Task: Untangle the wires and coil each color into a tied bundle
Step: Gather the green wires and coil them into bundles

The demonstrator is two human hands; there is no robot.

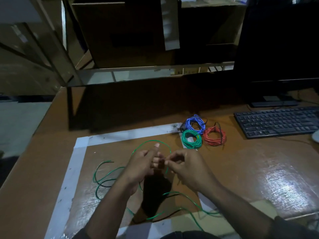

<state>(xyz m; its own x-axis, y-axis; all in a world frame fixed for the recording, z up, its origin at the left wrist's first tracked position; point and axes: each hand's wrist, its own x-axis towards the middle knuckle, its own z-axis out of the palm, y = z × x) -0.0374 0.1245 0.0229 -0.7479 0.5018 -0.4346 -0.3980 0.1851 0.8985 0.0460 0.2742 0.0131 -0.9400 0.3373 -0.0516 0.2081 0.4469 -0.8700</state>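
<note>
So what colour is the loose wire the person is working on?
Green. The loose wire loops above both hands in the head view, the only view.

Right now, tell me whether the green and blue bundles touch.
Touching: the head view shows the green bundle overlapping the blue bundle rim, no gap.

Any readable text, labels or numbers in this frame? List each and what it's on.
None can be read.
Keyboard: key legends too small and dark.
Monitor: screen black, no brand visible.
Cardboard boxes behind the desk: pale tape strips, any print blurred.
</note>
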